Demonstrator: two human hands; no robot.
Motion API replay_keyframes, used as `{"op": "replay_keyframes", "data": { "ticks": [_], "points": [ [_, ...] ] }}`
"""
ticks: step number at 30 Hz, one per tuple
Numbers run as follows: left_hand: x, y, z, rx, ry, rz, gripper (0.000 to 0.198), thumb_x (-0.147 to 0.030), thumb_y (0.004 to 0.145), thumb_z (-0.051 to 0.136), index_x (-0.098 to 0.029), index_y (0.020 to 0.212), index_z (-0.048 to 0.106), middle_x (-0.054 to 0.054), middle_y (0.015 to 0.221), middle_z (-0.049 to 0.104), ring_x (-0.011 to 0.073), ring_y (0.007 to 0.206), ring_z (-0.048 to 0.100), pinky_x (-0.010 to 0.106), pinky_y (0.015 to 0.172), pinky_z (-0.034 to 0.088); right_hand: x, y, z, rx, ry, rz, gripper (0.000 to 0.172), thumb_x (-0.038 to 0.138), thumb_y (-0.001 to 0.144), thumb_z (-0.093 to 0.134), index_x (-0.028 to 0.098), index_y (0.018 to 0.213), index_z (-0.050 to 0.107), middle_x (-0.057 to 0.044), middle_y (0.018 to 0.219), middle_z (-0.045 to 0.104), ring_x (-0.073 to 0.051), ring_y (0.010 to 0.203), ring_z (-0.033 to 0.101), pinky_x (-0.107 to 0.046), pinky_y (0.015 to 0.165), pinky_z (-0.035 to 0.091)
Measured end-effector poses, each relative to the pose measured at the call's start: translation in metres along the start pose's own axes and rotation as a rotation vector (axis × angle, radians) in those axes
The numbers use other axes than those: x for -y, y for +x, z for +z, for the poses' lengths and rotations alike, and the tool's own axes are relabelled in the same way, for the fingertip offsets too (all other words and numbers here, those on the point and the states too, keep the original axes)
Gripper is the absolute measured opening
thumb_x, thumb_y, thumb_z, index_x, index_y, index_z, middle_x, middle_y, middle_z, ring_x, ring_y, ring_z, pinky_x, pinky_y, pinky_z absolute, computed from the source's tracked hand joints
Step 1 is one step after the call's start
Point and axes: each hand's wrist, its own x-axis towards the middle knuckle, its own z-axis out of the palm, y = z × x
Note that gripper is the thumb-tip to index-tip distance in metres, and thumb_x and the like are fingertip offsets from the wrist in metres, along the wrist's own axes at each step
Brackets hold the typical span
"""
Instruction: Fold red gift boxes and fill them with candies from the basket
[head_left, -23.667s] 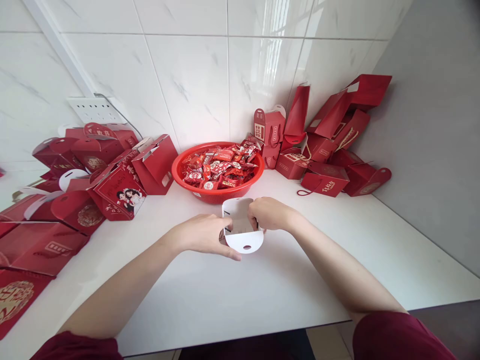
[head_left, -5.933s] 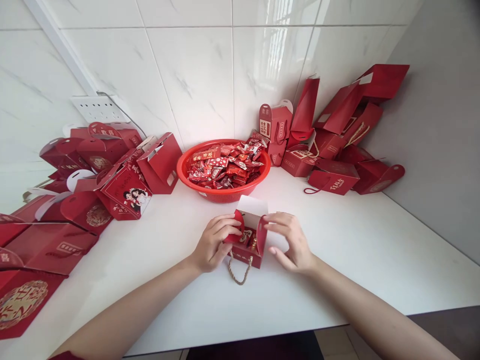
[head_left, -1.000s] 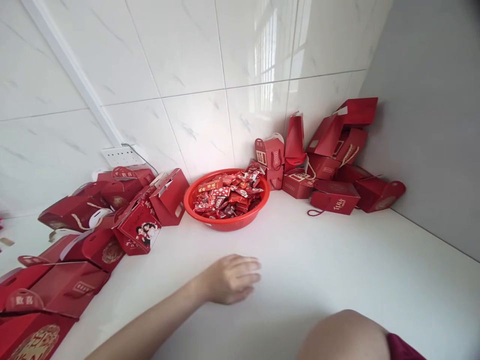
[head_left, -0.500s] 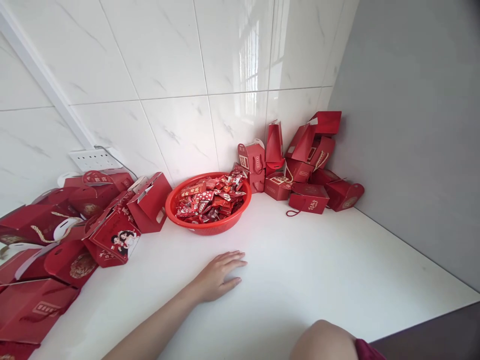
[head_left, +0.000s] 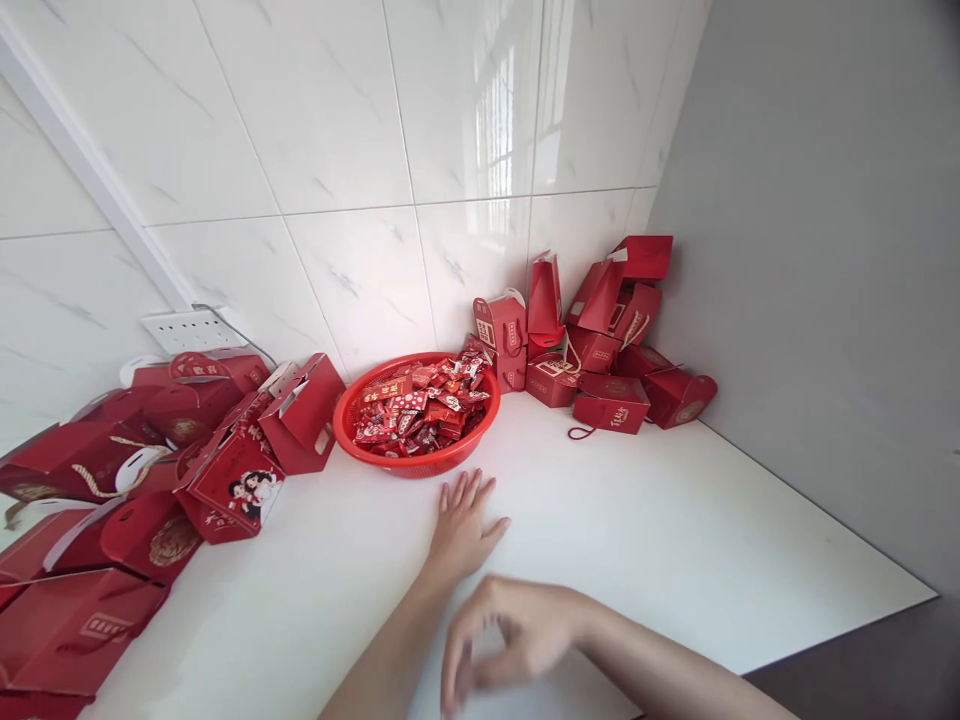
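My left hand [head_left: 461,525] lies flat on the white tabletop with its fingers spread, just in front of a red plastic basket [head_left: 416,466]. Wrapped candies [head_left: 424,405] in red and patterned wrappers fill that basket. Closer to me, my right hand [head_left: 517,630] hangs over the table with bent, slightly blurred fingers. A gap shows between its thumb and forefinger, and I see nothing held there. It is just to the right of my left forearm, and neither hand touches the basket.
Red gift boxes [head_left: 90,630] with rope or ribbon handles crowd the left side. More red boxes [head_left: 611,403] are stacked in the back right corner. A power strip [head_left: 191,328] with a cable is at the tiled wall. A grey panel [head_left: 810,250] bounds the right.
My right hand has come into view at the bottom middle. My left hand has turned so its fingers point toward the basket, and has moved slightly forward. The boxes and basket stay put.
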Motion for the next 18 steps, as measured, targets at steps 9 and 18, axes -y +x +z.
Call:
{"op": "replay_keyframes", "data": {
  "ticks": [9, 18],
  "points": [
    [0.015, 0.011, -0.010, -0.010, -0.063, 0.064, 0.048, -0.030, 0.091, 0.052, -0.029, 0.139, 0.051, 0.004, 0.156, 0.041, 0.0265, 0.148, 0.032, 0.052, 0.122, 0.022, -0.120, -0.028, -0.065, -0.998, -0.190, 0.356, 0.030, 0.038, 0.094, 0.049, 0.017, 0.101, 0.069, -0.003, 0.070, 0.068, -0.018, 0.065, 0.065, -0.030, 0.069, 0.053],
    [0.019, 0.018, -0.002, -0.055, -0.066, 0.071, 0.043, -0.035, 0.094, 0.049, -0.027, 0.137, 0.052, 0.006, 0.151, 0.047, 0.0266, 0.145, 0.037, 0.051, 0.121, 0.026, -0.141, -0.019, -0.079, -1.137, -0.090, 0.368, 0.033, 0.043, 0.093, 0.049, 0.015, 0.098, 0.067, -0.002, 0.064, 0.066, -0.018, 0.062, 0.065, -0.030, 0.065, 0.053]
  ]
}}
